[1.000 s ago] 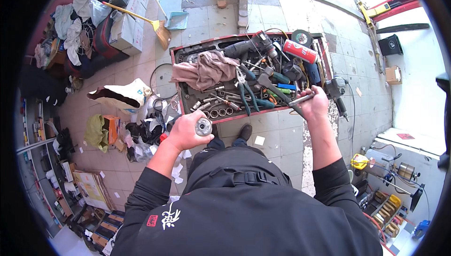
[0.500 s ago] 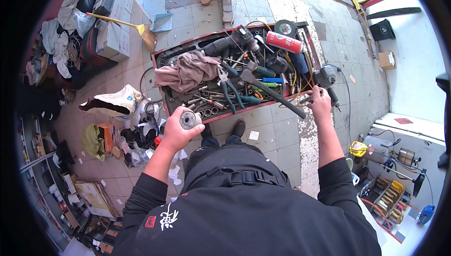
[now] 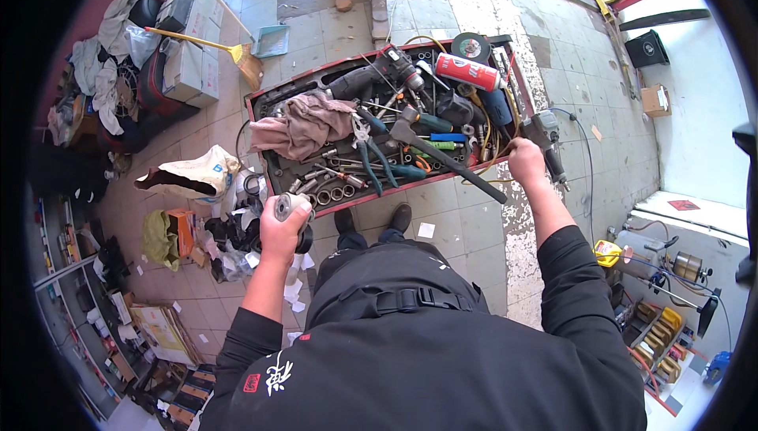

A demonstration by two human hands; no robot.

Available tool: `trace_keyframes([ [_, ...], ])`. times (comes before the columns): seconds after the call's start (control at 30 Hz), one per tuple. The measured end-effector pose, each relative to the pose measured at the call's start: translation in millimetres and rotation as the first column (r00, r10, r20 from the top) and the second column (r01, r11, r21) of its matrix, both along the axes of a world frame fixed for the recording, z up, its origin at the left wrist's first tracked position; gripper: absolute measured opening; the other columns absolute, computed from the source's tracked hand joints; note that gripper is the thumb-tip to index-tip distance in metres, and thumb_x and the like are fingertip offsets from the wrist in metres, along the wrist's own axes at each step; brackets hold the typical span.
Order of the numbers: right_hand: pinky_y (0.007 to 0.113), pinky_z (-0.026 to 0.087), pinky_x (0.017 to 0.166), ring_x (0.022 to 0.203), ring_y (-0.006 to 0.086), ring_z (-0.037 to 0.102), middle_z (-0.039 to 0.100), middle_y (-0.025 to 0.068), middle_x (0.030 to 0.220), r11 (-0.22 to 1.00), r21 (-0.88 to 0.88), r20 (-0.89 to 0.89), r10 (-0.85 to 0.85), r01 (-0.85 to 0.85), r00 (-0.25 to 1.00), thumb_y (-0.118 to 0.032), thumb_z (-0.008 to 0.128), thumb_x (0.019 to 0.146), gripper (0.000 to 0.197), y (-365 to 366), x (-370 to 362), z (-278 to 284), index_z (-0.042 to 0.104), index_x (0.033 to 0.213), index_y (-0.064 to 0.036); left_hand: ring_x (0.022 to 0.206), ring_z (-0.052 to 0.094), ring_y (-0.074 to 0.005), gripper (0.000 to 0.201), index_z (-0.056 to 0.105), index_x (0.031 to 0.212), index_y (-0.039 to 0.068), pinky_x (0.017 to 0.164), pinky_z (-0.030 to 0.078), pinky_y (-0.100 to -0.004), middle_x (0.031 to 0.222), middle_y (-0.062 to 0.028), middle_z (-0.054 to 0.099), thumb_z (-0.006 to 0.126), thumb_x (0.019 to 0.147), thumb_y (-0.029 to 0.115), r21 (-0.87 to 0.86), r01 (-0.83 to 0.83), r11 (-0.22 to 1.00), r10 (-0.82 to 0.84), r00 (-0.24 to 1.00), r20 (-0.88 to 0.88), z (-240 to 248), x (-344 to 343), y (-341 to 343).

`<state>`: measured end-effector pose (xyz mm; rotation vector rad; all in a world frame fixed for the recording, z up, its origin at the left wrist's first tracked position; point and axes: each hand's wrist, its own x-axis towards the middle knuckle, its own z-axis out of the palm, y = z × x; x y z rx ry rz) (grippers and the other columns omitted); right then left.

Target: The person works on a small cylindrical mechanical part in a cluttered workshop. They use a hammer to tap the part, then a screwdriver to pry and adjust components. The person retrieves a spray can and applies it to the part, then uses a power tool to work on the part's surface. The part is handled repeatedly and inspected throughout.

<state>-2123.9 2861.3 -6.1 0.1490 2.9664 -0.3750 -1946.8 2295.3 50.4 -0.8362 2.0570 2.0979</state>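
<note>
In my left hand (image 3: 279, 233) is a round grey metal part (image 3: 284, 207) with a hole in its end. My fingers wrap round it, and a dark ring-like section shows below. My right hand (image 3: 527, 162) is closed at the near right corner of a red-edged tool tray (image 3: 395, 194), seemingly gripping its rim; its fingertips are partly hidden. A grey pneumatic tool (image 3: 546, 127) hangs close by that hand. On the tray lie a hammer (image 3: 450, 158), pliers (image 3: 369, 146), sockets (image 3: 324, 197), a brownish rag (image 3: 304, 127), a power drill (image 3: 403, 67) and a red spray can (image 3: 467, 72).
A cream bag (image 3: 189, 172) and scattered litter lie on the tiled floor to the left. Beyond them are a broom (image 3: 248, 65) and a blue dustpan (image 3: 273, 41). An air hose (image 3: 588, 170) runs down at the right, near a workbench (image 3: 655, 344) with weights and tools.
The tool tray has shifted slightly left. My left hand has turned and lowered with the metal part. My right hand has moved up and left, its fingers now curled at the tray's corner.
</note>
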Motion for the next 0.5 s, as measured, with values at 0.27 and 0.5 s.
trace_keyframes([
  [0.27,0.051,0.062,0.101,0.119,0.0406,0.077,0.081,0.0202,0.124,0.951,0.230,0.478,0.077,-0.209,0.875,-0.017,0.072,0.097,0.027,-31,-35,-3,0.085,0.120,-0.0101,0.092,0.069,-0.0108,0.036,0.066,0.115,0.005,0.086,0.057,-0.0300,0.104,-0.0019,0.073,0.091,0.092,0.017,-0.046,0.049,0.998,-0.051,0.998,-0.044,8,0,20],
  [0.5,0.048,0.062,0.106,0.131,0.0374,0.075,0.078,0.0143,0.141,0.898,0.267,0.705,0.065,-0.349,0.707,-0.032,0.083,0.096,0.043,-37,-65,-41,0.083,0.136,-0.0158,0.091,0.068,-0.0098,0.037,0.066,0.113,0.005,0.084,0.057,-0.0297,0.102,-0.0011,0.072,0.092,0.091,0.019,-0.119,0.027,0.992,-0.033,0.998,-0.046,21,5,23],
])
